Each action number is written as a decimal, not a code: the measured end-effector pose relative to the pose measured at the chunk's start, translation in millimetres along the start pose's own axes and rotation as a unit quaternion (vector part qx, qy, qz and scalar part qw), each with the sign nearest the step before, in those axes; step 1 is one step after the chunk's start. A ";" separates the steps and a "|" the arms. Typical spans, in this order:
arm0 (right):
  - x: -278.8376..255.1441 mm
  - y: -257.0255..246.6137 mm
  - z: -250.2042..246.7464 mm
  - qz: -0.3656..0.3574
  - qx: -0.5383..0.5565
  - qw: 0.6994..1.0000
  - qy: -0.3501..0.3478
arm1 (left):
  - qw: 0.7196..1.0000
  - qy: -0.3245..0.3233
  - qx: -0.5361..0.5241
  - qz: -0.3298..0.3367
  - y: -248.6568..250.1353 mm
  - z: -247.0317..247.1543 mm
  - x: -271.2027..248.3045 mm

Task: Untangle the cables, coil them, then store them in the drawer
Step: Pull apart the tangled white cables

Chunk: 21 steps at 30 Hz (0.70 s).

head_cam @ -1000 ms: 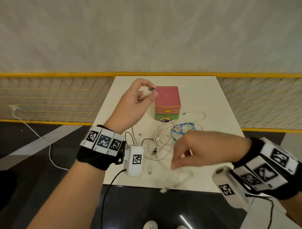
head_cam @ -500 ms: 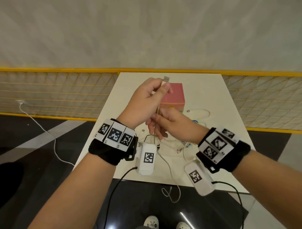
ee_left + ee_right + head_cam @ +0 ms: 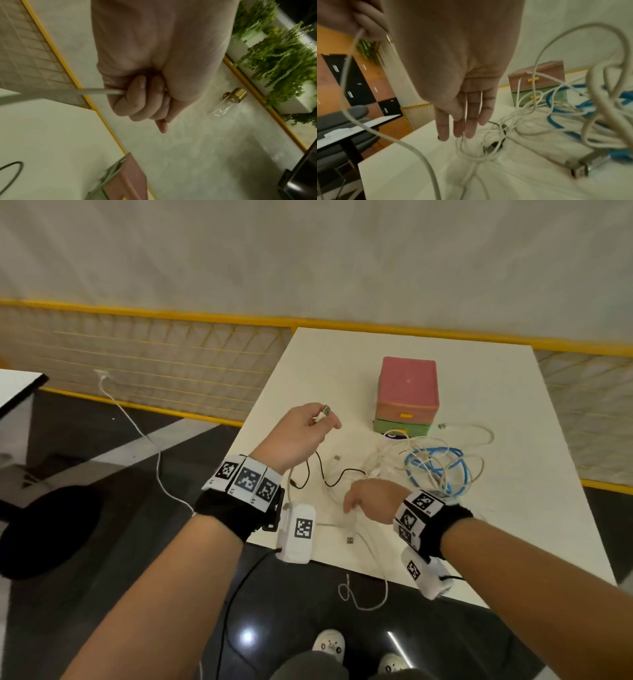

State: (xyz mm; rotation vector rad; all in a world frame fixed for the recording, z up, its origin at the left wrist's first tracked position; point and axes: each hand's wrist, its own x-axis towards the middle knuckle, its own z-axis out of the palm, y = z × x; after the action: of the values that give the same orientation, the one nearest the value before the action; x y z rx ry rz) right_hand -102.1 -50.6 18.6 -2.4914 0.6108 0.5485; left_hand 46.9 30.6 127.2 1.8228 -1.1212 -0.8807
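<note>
My left hand (image 3: 323, 419) is raised over the table's left part and pinches the USB plug end of a white cable (image 3: 322, 415); the left wrist view shows the fist curled round that cable (image 3: 102, 92). My right hand (image 3: 349, 505) hovers low near the front edge with straight fingers (image 3: 462, 121) above loose white cable loops (image 3: 476, 152), holding nothing that I can see. A tangle of white cables (image 3: 387, 463), a blue cable (image 3: 435, 467) and a black cable (image 3: 322, 474) lies before the small drawer box (image 3: 407, 385), pink on top with a green lower drawer (image 3: 400, 426).
The white table (image 3: 513, 440) ends close in front of me, and one white cable (image 3: 363, 594) hangs over that edge. A yellow mesh fence (image 3: 154, 364) runs behind. A black stool (image 3: 44, 529) stands on the floor to the left.
My right hand has left the left hand and dropped to the cables by the front edge. The left hand has sunk lower and leftward, still pinching the plug.
</note>
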 end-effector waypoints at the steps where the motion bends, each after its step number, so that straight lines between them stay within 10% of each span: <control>1: 7.6 0.0 5.6 -0.004 0.004 1.000 0.001 | 1.000 -0.002 0.008 -0.010 -4.5 0.8 -0.7; 14: 44.5 14.4 54.6 -0.029 -0.056 0.998 0.029 | 0.998 0.042 -0.026 -0.033 -37.9 18.1 -3.9; 21: 15.1 18.1 23.6 -0.030 0.254 0.947 0.195 | 0.996 0.054 -0.064 0.004 -50.6 22.2 13.1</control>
State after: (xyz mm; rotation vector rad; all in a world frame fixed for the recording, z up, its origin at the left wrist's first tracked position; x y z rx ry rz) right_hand -105.2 -55.9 -14.2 -2.1128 0.7137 -0.1315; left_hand 50.8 26.9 70.7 1.7382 -0.9806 -0.8211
